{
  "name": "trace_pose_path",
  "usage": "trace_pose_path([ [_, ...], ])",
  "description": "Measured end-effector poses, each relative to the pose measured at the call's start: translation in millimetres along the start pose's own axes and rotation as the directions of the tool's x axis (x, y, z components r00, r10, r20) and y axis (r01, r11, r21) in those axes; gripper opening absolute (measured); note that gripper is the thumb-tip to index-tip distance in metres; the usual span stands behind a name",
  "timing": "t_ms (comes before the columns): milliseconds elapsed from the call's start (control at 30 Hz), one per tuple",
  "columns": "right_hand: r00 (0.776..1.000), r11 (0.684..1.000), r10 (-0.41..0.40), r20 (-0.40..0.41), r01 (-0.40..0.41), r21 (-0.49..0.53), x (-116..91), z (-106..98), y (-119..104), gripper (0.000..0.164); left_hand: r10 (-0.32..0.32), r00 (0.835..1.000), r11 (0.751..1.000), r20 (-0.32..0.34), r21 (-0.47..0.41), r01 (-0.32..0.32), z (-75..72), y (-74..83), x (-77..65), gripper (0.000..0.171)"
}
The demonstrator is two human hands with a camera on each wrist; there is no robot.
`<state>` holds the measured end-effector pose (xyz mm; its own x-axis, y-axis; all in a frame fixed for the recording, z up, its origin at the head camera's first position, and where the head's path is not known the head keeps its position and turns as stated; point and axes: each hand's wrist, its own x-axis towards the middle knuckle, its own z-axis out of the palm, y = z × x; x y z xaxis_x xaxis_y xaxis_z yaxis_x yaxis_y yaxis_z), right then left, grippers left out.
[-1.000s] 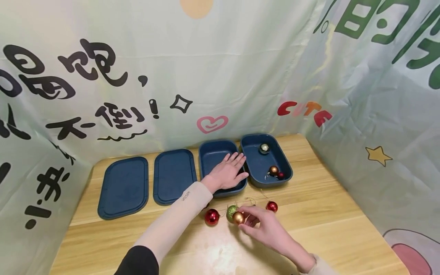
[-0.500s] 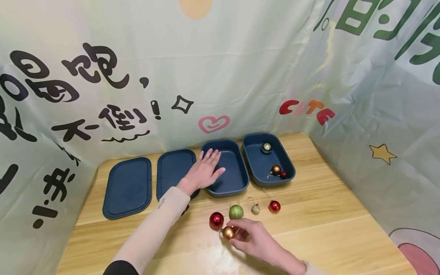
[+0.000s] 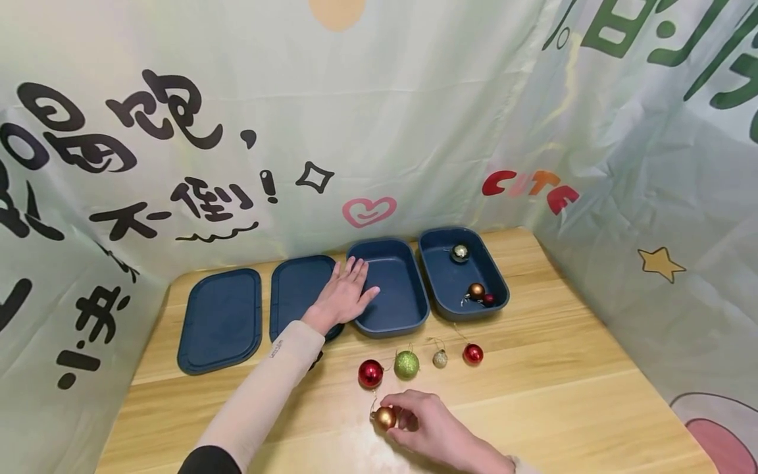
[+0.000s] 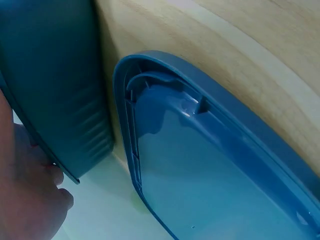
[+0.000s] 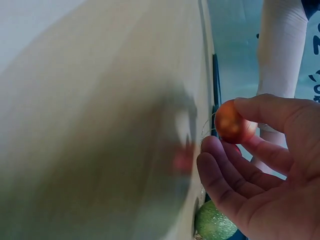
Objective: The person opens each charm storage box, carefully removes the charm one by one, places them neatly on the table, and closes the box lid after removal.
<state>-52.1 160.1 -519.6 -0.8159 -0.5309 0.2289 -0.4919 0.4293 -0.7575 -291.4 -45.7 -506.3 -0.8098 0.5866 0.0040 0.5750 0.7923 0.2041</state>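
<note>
My right hand [image 3: 435,428] pinches a copper-gold Christmas bauble [image 3: 385,418] between thumb and fingers, near the table's front. In the right wrist view the same bauble [image 5: 233,123] is held at the fingertips, its thread loop hanging free. My left hand [image 3: 343,296] lies with fingers extended over the left edge of a blue box [image 3: 391,329] that shows no ornaments inside. A row of baubles rests on the table beyond my right hand: a large red one [image 3: 370,373], a glittery green one [image 3: 406,365], a small silver-gold one [image 3: 440,359] and a smaller red one [image 3: 473,354].
A second blue box [image 3: 441,280] at the right holds a silver bauble [image 3: 459,253], a copper one [image 3: 476,291] and a small dark red one [image 3: 488,299]. Two flat blue lids, one far left [image 3: 220,322] and one beside my left hand [image 3: 296,289], lie on the wooden table [image 3: 562,368]. Printed cloth hangs behind.
My right hand has drawn the copper-gold bauble toward me and slightly left, away from the green one. My left hand has shifted left across the box to its left edge.
</note>
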Motion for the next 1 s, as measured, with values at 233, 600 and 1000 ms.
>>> trace_pose_path([
  [233,1.0,1.0,0.011,0.006,-0.011,-0.017,0,4,2,0.032,-0.005,1.0,1.0,-0.006,0.023,0.005,0.2,-0.8,0.6,0.076],
  [600,0.998,0.999,0.049,0.05,-0.05,0.012,-1,9,4,0.032,-0.024,1.0,1.0,0.002,0.018,0.024,1.6,-0.3,-1.6,0.075],
  [1000,0.994,0.995,0.096,0.058,-0.097,0.012,-2,12,6,0.03,-0.013,1.0,0.999,-0.016,0.031,0.014,4.1,0.5,-0.9,0.076],
])
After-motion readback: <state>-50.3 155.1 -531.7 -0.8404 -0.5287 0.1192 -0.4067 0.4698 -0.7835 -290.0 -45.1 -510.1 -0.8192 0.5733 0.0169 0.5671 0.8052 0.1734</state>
